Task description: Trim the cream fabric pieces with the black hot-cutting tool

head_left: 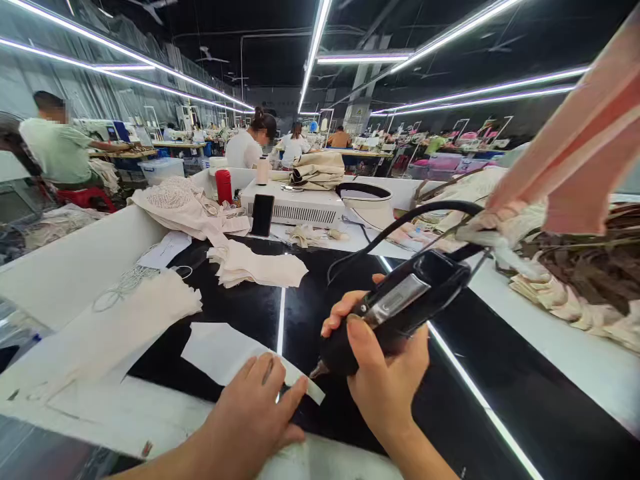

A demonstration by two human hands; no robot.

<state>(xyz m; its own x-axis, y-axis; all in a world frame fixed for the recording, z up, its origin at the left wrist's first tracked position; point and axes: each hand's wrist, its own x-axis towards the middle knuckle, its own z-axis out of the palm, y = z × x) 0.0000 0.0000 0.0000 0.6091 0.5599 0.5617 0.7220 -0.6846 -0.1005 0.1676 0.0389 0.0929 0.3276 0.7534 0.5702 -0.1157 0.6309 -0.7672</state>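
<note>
My right hand (380,373) is wrapped round a black corded hand tool (395,307) with a metal plate on its body. Its pointed tip touches the edge of a white cut piece of fabric (225,350) on the glossy black table (480,400). My left hand (255,413) lies flat on that piece, fingers stretched out, pressing it down beside the tip. The tool's black cord (400,223) loops back over the table.
A cream fabric stack (255,267) and larger cream pieces (115,320) lie to the left. Behind stand a white box unit (295,207), a phone (262,215), a red bottle (223,185). Pink and brown fabric (575,267) piles at right. People work at distant tables.
</note>
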